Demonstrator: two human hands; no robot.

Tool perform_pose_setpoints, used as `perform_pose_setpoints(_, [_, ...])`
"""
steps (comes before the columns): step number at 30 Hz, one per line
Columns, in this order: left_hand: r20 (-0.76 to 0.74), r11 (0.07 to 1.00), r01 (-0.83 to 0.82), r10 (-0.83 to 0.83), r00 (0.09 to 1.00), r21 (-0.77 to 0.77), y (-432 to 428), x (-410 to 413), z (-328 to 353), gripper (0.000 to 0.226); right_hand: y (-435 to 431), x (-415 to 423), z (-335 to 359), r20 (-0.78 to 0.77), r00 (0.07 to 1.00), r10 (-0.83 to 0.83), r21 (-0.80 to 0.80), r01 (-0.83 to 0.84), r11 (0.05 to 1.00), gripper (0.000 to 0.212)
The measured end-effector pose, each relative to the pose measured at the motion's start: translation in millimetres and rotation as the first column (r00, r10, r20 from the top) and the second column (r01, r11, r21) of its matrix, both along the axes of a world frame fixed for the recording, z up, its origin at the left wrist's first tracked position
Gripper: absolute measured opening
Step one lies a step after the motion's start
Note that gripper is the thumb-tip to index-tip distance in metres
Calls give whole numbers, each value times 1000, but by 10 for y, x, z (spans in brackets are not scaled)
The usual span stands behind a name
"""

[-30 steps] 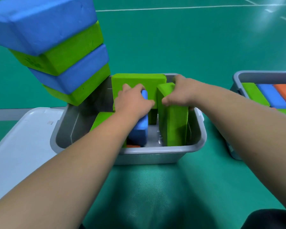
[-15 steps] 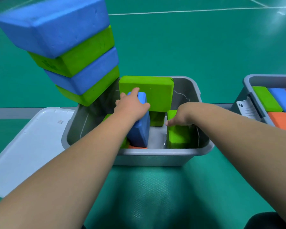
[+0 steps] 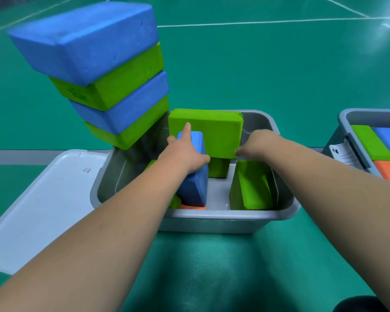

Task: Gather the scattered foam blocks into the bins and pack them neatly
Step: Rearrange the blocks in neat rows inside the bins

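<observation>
My left hand point(image 3: 185, 152) stays on top of the upright blue block point(image 3: 194, 183) in the near bin point(image 3: 223, 218), with the thumb down the block's right side. Its index finger now points straight out and touches the top green block point(image 3: 206, 131). My right hand point(image 3: 256, 141) has come up off the low green block point(image 3: 250, 188), which lies by the bin's right wall. Its curled fingers are at the top green block's lower right corner, and I cannot tell whether they grip it. The hands are apart. The bin sits on a green floor point(image 3: 279, 75) with white lines. A stack point(image 3: 99, 70) of four blocks is at its far left corner, a white lid point(image 3: 43, 199) is on its left, and a second bin point(image 3: 345, 122) of blocks is on its right.
</observation>
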State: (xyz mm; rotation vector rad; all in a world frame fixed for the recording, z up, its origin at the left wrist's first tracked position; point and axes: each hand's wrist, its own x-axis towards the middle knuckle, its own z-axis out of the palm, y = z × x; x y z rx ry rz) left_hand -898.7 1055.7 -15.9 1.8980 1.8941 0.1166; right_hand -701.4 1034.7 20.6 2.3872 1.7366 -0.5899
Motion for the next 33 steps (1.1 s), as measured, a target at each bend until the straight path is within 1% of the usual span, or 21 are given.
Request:
perform_pose_setpoints(1, [0, 1000, -6, 6, 1000, -3, -12, -4, 0, 114, 62, 24, -24, -100, 993, -64, 104, 74, 992, 57])
perform_pose_setpoints(3, [4, 1000, -22, 22, 1000, 5, -35, -22, -4, 117, 178, 52, -94, -278, 950, -142, 234, 211, 949, 80])
perform_pose_setpoints(5, [9, 1000, -23, 22, 1000, 14, -60, -45, -17, 117, 304, 55, -188, -364, 925, -110, 289, 225, 930, 102])
perform_pose_setpoints(6, [13, 1000, -14, 14, 1000, 16, -71, -59, -21, 116, 360, 44, -230, -381, 921, -79, 307, 207, 929, 105])
perform_pose_setpoints(7, [16, 1000, -2, 2, 1000, 18, -79, -73, -24, 116, 406, 29, -269, -394, 917, -60, 317, 197, 928, 102])
perform_pose_setpoints(8, [18, 1000, 8, -8, 1000, 20, -88, -87, -23, 115, 441, 11, -312, -406, 913, -50, 330, 198, 923, 95])
perform_pose_setpoints(11, [26, 1000, 12, -13, 1000, 24, -100, -125, -24, 113, 486, -56, -407, -430, 902, -39, 364, 213, 907, 64])
perform_pose_setpoints(13, [30, 1000, 9, -10, 1000, 30, -101, -142, -34, 112, 498, -83, -452, -442, 897, -16, 375, 201, 905, 55])
perform_pose_setpoints(15, [31, 999, 9, -10, 999, 39, -94, -154, -45, 112, 502, -93, -447, -456, 890, 8, 396, 195, 897, 55])
perform_pose_setpoints(18, [41, 998, 4, -7, 999, 61, -88, -160, -60, 112, 496, -93, -347, -470, 878, 94, 491, 172, 854, 68])
perform_pose_setpoints(20, [41, 996, -7, 4, 999, 85, -82, -149, -73, 111, 492, -83, -205, -504, 853, 135, 560, 203, 803, 75])
perform_pose_setpoints(22, [37, 994, -47, 44, 998, 102, -62, -133, -83, 109, 480, -68, -21, -550, 822, 148, 609, 274, 745, 79])
perform_pose_setpoints(24, [26, 989, -85, 82, 996, 119, -45, -100, -74, 105, 450, -41, 169, -548, 823, 149, 676, 330, 659, 82])
perform_pose_setpoints(26, [17, 986, -95, 94, 995, 135, -37, -43, -59, 100, 399, 16, 323, -503, 856, 117, 748, 364, 555, 82])
perform_pose_setpoints(28, [-4, 983, -94, 95, 995, 160, -32, 24, -55, 97, 337, 92, 443, -477, 879, 32, 770, 399, 498, 79])
perform_pose_setpoints(31, [-30, 982, -56, 62, 998, 182, -24, 135, -73, 98, 256, 234, 571, -433, 896, -102, 761, 424, 491, 75])
perform_pose_setpoints(33, [-45, 985, -26, 34, 998, 171, -22, 203, -98, 100, 225, 286, 609, -371, 912, -172, 747, 404, 528, 72])
